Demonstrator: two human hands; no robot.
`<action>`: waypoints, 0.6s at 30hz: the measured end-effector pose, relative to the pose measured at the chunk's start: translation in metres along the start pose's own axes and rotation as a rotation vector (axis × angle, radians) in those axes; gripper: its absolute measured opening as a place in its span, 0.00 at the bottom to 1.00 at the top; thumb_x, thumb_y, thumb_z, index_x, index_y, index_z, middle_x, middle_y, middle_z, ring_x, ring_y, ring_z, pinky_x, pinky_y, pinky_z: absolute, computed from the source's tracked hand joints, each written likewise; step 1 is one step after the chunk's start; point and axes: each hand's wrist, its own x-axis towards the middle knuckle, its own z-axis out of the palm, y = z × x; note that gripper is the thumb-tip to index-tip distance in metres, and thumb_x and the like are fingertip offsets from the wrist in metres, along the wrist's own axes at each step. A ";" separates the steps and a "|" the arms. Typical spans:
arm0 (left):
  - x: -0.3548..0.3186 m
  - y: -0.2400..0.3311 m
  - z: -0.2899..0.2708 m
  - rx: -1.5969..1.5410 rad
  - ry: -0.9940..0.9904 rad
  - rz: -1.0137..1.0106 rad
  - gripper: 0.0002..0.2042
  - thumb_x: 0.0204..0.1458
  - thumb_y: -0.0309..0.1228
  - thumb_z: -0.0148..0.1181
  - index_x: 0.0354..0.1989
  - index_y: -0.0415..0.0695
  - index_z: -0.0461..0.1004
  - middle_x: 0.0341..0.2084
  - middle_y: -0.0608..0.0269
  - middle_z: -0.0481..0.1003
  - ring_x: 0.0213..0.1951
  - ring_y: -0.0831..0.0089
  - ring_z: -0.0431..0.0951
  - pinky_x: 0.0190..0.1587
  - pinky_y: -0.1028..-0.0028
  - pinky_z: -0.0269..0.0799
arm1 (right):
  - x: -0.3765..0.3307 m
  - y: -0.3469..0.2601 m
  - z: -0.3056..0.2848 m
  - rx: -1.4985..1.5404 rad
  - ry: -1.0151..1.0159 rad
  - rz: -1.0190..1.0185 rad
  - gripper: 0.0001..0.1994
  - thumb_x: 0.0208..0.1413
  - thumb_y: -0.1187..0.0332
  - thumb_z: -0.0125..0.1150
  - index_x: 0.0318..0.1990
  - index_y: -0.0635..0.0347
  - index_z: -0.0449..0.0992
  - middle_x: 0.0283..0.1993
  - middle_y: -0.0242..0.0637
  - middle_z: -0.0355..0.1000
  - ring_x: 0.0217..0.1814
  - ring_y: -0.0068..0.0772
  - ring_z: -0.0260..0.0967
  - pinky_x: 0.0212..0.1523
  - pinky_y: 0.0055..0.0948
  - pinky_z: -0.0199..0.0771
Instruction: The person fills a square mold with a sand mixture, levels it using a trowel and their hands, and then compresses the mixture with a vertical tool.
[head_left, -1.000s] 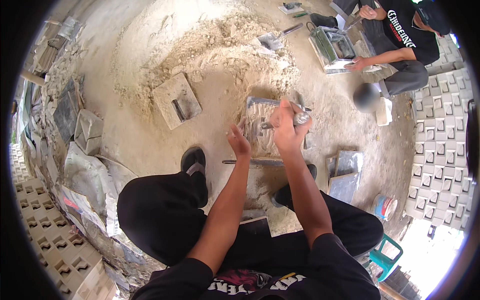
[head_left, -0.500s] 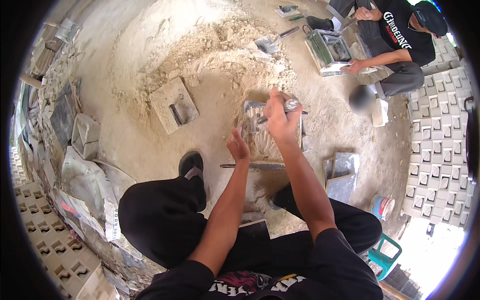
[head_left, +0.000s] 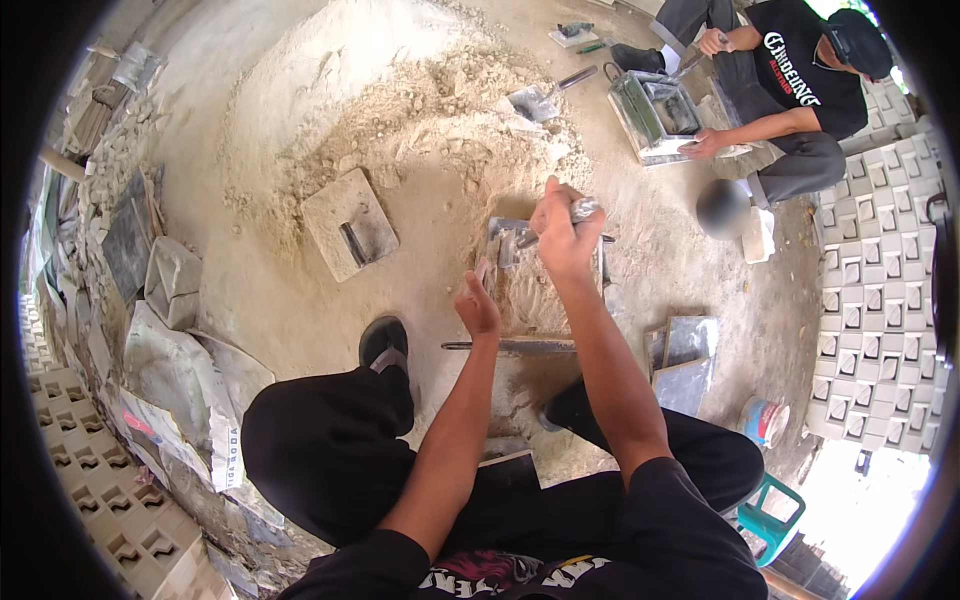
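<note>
Between my feet lies a rectangular mould (head_left: 602, 268) filled with pale, damp-looking sandy mix. My right hand (head_left: 568, 228) is closed round the silvery handle of a trowel (head_left: 526, 239), above the mould's far part. Its dark shank slants down to the left, and its blade seems to rest on the mix. My left hand (head_left: 478, 305) is held along the mould's left side with its fingers stretched out, holding nothing. Whether those fingertips touch the frame I cannot tell. A dark bar (head_left: 510, 345) runs across the mould's near end.
A heap of pale sand (head_left: 400, 110) spreads beyond the mould, with another trowel (head_left: 538, 102) on it. A square board with a handle (head_left: 348, 225) lies left. Dark plates (head_left: 685, 350) and a tub (head_left: 763, 420) are right. A co-worker (head_left: 800, 90) handles another mould (head_left: 655, 110) at far right.
My hands keep nearly the same place over the mould, the right still gripping the trowel. The whole view has shifted slightly. The co-worker's raised hand has moved a little lower and left.
</note>
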 end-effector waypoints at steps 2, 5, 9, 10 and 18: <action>0.000 -0.002 -0.001 0.016 0.007 0.031 0.28 0.67 0.46 0.36 0.50 0.32 0.76 0.43 0.48 0.79 0.47 0.67 0.79 0.52 0.73 0.69 | -0.002 -0.018 0.002 0.081 0.018 0.008 0.21 0.64 0.71 0.51 0.16 0.57 0.58 0.14 0.23 0.52 0.15 0.14 0.45 0.17 0.25 0.42; 0.000 0.002 -0.004 0.020 -0.050 -0.030 0.30 0.68 0.46 0.34 0.52 0.26 0.72 0.48 0.43 0.75 0.52 0.62 0.76 0.58 0.70 0.66 | 0.000 -0.001 0.005 -0.066 0.008 -0.055 0.21 0.64 0.70 0.52 0.16 0.58 0.59 0.14 0.23 0.52 0.16 0.14 0.45 0.17 0.24 0.42; -0.001 0.013 0.001 0.063 0.012 0.014 0.28 0.67 0.46 0.37 0.50 0.31 0.75 0.45 0.50 0.79 0.47 0.68 0.79 0.52 0.73 0.69 | 0.005 -0.004 0.000 -0.001 0.005 0.009 0.19 0.63 0.72 0.51 0.16 0.60 0.61 0.14 0.25 0.55 0.16 0.15 0.46 0.17 0.24 0.45; 0.001 0.013 0.001 0.074 0.010 -0.004 0.28 0.67 0.46 0.37 0.50 0.31 0.75 0.45 0.50 0.79 0.48 0.68 0.79 0.53 0.73 0.69 | 0.007 -0.006 0.000 0.050 -0.007 0.002 0.19 0.63 0.72 0.51 0.16 0.60 0.61 0.14 0.25 0.56 0.16 0.15 0.47 0.17 0.24 0.45; -0.004 0.015 -0.002 0.105 0.008 0.013 0.28 0.67 0.45 0.37 0.49 0.30 0.75 0.45 0.48 0.79 0.49 0.64 0.78 0.55 0.71 0.68 | 0.012 -0.007 0.004 -0.022 -0.006 0.005 0.20 0.62 0.73 0.50 0.15 0.60 0.60 0.14 0.25 0.57 0.16 0.15 0.48 0.18 0.23 0.46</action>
